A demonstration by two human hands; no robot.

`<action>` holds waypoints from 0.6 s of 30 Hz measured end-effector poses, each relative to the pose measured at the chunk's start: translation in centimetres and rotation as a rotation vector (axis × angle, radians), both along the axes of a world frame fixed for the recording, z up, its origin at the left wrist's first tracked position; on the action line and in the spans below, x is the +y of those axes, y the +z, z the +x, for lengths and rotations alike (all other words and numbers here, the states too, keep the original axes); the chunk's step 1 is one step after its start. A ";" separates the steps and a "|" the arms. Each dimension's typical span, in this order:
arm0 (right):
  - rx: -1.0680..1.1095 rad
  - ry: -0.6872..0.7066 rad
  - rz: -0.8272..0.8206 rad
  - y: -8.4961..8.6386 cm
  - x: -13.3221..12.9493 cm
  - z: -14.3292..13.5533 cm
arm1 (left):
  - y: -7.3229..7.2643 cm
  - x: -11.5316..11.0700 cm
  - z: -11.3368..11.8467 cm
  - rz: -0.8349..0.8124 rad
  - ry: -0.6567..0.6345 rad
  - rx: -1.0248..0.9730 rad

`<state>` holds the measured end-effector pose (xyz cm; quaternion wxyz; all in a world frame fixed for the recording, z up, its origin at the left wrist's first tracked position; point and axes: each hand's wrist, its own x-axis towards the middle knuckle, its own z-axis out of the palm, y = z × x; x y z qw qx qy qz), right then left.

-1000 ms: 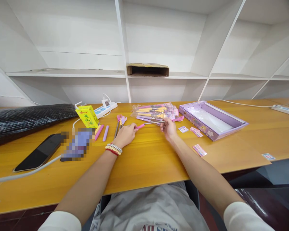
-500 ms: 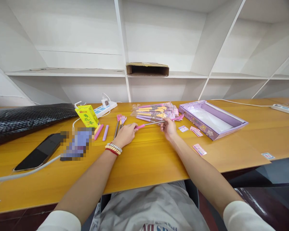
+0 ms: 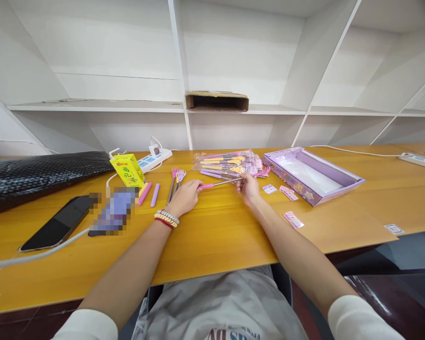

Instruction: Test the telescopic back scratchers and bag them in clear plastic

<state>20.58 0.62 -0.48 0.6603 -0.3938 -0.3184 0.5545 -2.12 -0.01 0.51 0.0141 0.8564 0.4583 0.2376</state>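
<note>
Between my two hands a pink back scratcher [image 3: 222, 182] with a metal rod is held nearly level above the table. My left hand [image 3: 184, 197] is closed on its pink handle. Fingers of my right hand [image 3: 248, 190] pinch the rod near the pink claw end, which sticks out to the right. Just left of my left hand lie loose scratcher heads on metal rods [image 3: 171, 186], pink and purple. A purple handle [image 3: 155, 195] and a pink handle [image 3: 145, 194] lie farther left. Behind my hands is a pile of bagged back scratchers [image 3: 226, 164].
A purple open box [image 3: 315, 196] stands at the right, with small printed cards [image 3: 293, 219] before it. At the left are a yellow drink carton [image 3: 128, 171], a phone [image 3: 58, 223], a power strip [image 3: 155, 160] and a black wrapped bundle [image 3: 46, 177]. A cardboard box [image 3: 217, 102] sits on the shelf.
Almost nothing differs. Both hands keep their hold on the back scratcher in about the same place.
</note>
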 end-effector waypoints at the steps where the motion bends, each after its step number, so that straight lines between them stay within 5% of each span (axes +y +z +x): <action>1: 0.006 0.001 0.003 0.0 0.0 0.0 | 0.0 0.0 0.0 -0.009 -0.002 -0.010; 18: -0.031 0.169 0.100 0.1 -0.5 0.0 | 1.1 -1.4 0.7 -0.083 0.044 0.101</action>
